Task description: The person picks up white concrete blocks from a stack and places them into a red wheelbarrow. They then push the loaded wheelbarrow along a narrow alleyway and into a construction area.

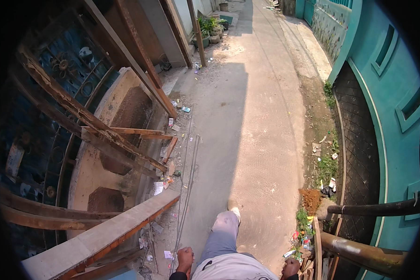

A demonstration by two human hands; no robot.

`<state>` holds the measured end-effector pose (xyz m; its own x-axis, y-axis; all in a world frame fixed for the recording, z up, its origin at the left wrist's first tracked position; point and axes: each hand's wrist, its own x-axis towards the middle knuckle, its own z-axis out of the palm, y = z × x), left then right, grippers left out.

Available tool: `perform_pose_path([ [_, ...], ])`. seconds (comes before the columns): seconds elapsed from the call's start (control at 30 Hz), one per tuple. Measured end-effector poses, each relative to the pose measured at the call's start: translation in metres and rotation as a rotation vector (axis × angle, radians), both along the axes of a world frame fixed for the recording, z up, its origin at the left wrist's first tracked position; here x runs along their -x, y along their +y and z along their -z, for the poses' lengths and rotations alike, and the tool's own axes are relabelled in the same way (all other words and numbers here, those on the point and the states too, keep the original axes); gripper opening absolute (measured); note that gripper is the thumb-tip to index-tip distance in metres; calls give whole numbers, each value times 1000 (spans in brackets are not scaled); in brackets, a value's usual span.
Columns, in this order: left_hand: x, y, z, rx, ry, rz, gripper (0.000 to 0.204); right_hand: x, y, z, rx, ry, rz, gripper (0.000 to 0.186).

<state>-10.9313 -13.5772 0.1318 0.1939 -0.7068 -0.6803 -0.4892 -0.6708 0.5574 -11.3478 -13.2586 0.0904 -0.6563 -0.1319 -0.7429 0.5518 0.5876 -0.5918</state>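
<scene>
My left hand is low in the picture beside my hip, its fingers curled into a loose fist with nothing showing in it. Long thin rods run along the ground just to its left. On the other side of my body, my right hand hangs with its fingers curled, and I see nothing in it either. Scraps of litter and wood pieces lie near that hand. Between the hands are my light shirt and one bent leg in grey trousers, with a pale shoe at the front.
A paved lane stretches ahead, half shaded. Slanting timber props and a wide plank stand on the left before a wall. On the right are a teal wall, a dark pole and a thick brown pipe. Potted plants stand farther on.
</scene>
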Motion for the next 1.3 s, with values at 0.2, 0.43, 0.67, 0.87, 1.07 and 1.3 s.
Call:
perform_pose_path([
  [0.2, 124, -178, -38, 73, 15, 62, 35, 122, -159, -1, 0, 228, -134, 24],
  [0.43, 247, -383, -17, 4, -100, 34, 35, 266, -403, -5, -98, 299, -363, 25],
  [0.67, 371, -565, 1, -71, -200, 113, 41, 364, -622, -79, -215, 333, -434, 20],
  [0.87, 454, -645, 71, -118, -345, 162, 41, 478, -701, -2, -263, 416, -627, 22],
  [1.07, 519, -752, 17, -148, -310, 58, 41, 536, -785, 7, -480, 337, -644, 28],
  [1.3, 582, -889, 8, -50, -313, -24, 40, 597, -975, -19, -180, 120, -423, 31],
])
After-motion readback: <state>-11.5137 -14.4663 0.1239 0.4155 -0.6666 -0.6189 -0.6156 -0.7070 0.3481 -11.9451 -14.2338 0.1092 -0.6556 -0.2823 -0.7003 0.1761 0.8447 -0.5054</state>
